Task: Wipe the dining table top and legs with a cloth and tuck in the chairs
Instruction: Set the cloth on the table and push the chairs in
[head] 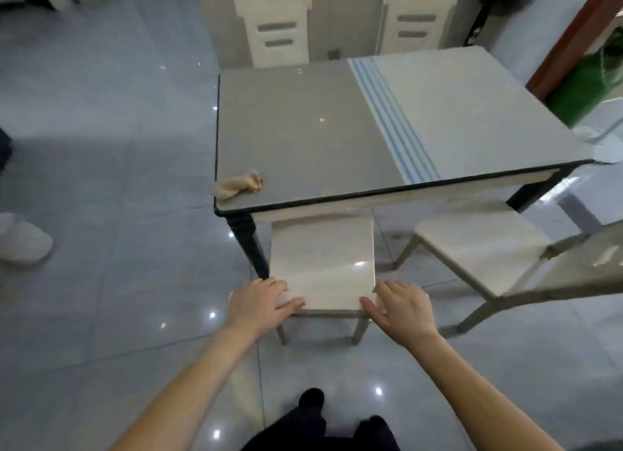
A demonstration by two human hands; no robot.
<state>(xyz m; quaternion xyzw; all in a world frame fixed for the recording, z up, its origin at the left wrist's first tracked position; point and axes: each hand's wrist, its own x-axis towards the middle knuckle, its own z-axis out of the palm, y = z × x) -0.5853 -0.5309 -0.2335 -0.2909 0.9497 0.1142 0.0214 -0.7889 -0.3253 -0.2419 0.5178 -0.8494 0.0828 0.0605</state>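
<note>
The dining table (303, 130) has a glossy grey top with a white, blue-striped section on its right half. A crumpled beige cloth (237, 184) lies on the near left corner, with no hand on it. In front of me stands a cream chair (323, 262), its far part under the table's near edge. My left hand (259, 302) rests on the chair's near left corner, thumb on top. At the near right corner my right hand (401, 309) lies the same way. The fingers of both hands look fairly straight.
A second cream chair (478, 245) stands pulled out and angled at the right. Two more chairs (273, 29) (418, 19) stand at the table's far side. Another person's white shoe (20, 238) is on the tiled floor at left. Green objects (590, 79) sit far right.
</note>
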